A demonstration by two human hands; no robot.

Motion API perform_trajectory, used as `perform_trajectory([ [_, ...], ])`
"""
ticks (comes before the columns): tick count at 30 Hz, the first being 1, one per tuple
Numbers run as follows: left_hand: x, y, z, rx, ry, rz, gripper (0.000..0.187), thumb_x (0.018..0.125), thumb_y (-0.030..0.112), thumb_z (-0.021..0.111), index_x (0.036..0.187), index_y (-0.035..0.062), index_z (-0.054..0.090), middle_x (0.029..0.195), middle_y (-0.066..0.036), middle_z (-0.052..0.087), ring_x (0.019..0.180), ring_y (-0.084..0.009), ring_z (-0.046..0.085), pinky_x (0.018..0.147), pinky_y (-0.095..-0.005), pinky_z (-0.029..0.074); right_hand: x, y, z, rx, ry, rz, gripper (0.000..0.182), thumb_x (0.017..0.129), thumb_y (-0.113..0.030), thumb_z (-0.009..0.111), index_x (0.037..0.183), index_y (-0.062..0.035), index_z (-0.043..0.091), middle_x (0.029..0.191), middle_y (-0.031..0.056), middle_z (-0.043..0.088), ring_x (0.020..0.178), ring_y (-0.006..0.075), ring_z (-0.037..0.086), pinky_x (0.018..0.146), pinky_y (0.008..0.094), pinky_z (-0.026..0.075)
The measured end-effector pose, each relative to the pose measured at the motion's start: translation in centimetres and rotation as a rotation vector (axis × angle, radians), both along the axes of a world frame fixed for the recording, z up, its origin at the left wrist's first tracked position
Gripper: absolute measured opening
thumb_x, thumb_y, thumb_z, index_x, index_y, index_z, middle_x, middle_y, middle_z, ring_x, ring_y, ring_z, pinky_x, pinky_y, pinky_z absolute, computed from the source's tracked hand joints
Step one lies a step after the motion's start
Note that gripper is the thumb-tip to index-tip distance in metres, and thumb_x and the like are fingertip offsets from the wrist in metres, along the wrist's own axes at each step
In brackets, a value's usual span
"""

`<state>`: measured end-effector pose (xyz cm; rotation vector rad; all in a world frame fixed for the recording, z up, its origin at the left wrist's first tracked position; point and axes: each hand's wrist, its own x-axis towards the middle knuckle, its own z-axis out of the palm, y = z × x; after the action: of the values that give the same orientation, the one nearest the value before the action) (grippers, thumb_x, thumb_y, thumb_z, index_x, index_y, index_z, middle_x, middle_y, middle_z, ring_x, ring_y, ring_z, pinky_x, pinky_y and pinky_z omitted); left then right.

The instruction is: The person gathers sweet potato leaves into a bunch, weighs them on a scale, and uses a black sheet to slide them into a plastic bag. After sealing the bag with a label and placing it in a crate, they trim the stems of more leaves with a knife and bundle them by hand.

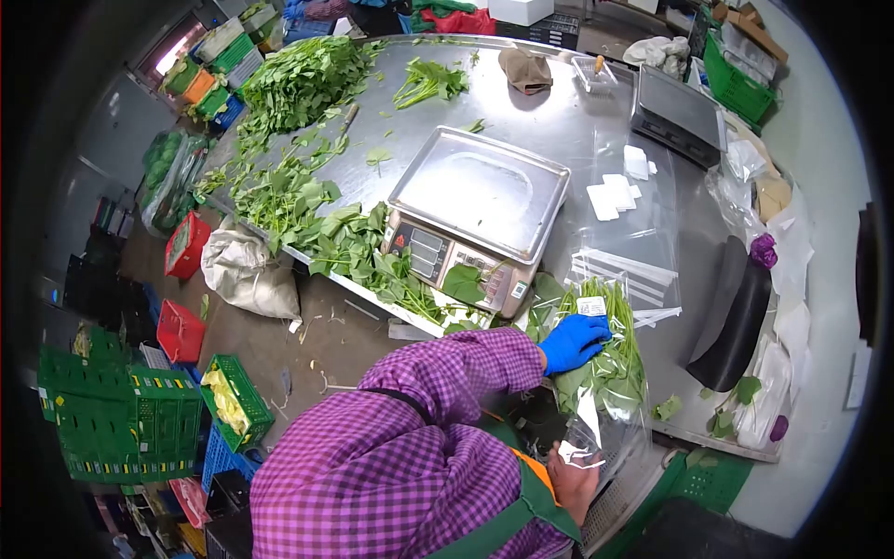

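A clear plastic bag of leafy greens [619,373] lies at the table's front edge, stems toward the table and leaves toward me. On its upper part is a small white printed label [591,306]. My left hand [575,345], in a blue glove, is closed over the bag just below the label, with its fingers pressed together. Lower down, my bare right hand [575,480] is closed at the loose plastic end of the bag; its fingers are partly hidden. Left of the bag stands a weighing scale [480,196] with a bare metal pan.
Loose greens [279,191] cover the table's left side, with a large heap [307,79] behind. White label pieces [613,196] and white strips [629,270] lie right of the scale. A cap [525,71] and second scale [678,112] sit farther back. Green crates [121,410] stand left.
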<state>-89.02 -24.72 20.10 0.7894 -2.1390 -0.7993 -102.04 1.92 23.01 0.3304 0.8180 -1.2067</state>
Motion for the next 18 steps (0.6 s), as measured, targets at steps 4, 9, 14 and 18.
perform_trajectory([
  [4, -0.5, 0.2, -1.1, 0.071, 0.059, -0.001, 0.033, 0.079, 0.004, 0.063, 0.111, 0.0059, 0.061, 0.109, -0.016, 0.062, 0.097, -0.0351, 0.06, 0.086, -0.0416, 0.049, 0.4, 0.6, -7.0, -0.228, 1.09, 0.497, 0.036, 0.091, -0.024, 0.048, 0.122, -0.008, 0.057, 0.121, 0.0211, 0.058, 0.11, 0.0275, 0.057, 0.09, 0.0355, 0.048],
  [9, -0.4, 0.2, -1.8, 0.003, 0.069, 0.01, 0.032, 0.081, -0.001, 0.063, 0.112, 0.0053, 0.062, 0.105, -0.014, 0.064, 0.097, -0.0297, 0.061, 0.086, -0.0384, 0.048, 0.9, 0.5, -4.5, -0.332, 0.191, 0.101, 0.029, 0.092, -0.004, 0.051, 0.119, 0.005, 0.052, 0.088, 0.0037, 0.057, 0.07, 0.007, 0.05, 0.059, 0.0208, 0.041],
  [14, -0.4, -0.4, -1.5, 0.018, 0.055, -0.072, 0.025, 0.081, 0.008, 0.063, 0.106, 0.006, 0.063, 0.105, -0.018, 0.063, 0.099, -0.0359, 0.06, 0.087, -0.0426, 0.047, 2.0, 2.0, -1.5, 0.126, 0.07, -0.037, 0.026, 0.091, 0.0, 0.053, 0.116, 0.0075, 0.055, 0.081, 0.0053, 0.056, 0.053, 0.0055, 0.038, 0.05, 0.0204, 0.035],
  [18, -0.1, -0.4, -1.2, 0.047, 0.002, -0.108, 0.026, 0.083, 0.005, 0.063, 0.108, 0.0044, 0.062, 0.109, -0.016, 0.062, 0.104, -0.0325, 0.059, 0.09, -0.0386, 0.047, 2.9, 3.1, -3.1, 0.105, 0.131, -0.094, 0.025, 0.094, -0.006, 0.052, 0.115, 0.007, 0.057, 0.084, 0.0051, 0.055, 0.054, 0.0042, 0.036, 0.048, 0.0178, 0.032],
])
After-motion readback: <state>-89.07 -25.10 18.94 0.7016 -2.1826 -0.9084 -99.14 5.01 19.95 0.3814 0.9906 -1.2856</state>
